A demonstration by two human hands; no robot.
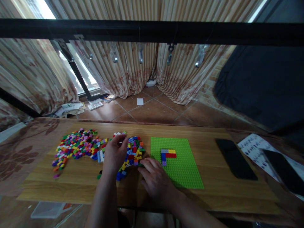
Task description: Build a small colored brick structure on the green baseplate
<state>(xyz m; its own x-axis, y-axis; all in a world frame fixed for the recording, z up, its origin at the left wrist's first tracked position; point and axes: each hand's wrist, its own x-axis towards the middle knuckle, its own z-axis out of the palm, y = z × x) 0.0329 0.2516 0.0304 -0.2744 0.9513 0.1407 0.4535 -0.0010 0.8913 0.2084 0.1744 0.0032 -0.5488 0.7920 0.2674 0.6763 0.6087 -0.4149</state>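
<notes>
My left hand [115, 153] is over the smaller heap of toy bricks [130, 152], thumb and fingers drawn together; anything between them is hidden. At the heap's right edge, my right hand [155, 177] has its fingers curled down, with the fingertips by a dark green brick [140, 165]. Whether they grip that brick is unclear. Just right of this hand lies a light green baseplate [182, 171]. On it, grey, yellow, red, blue and purple bricks [169, 155] form an angled shape with a leg toward me.
A larger heap of mixed bricks [78, 144] spreads over the left of the wooden table [209, 196]. A black flat panel [236, 158] lies at the right, near a printed sheet [253, 147] and a dark phone-like object [285, 169]. A black bar [152, 31] with hooks crosses above.
</notes>
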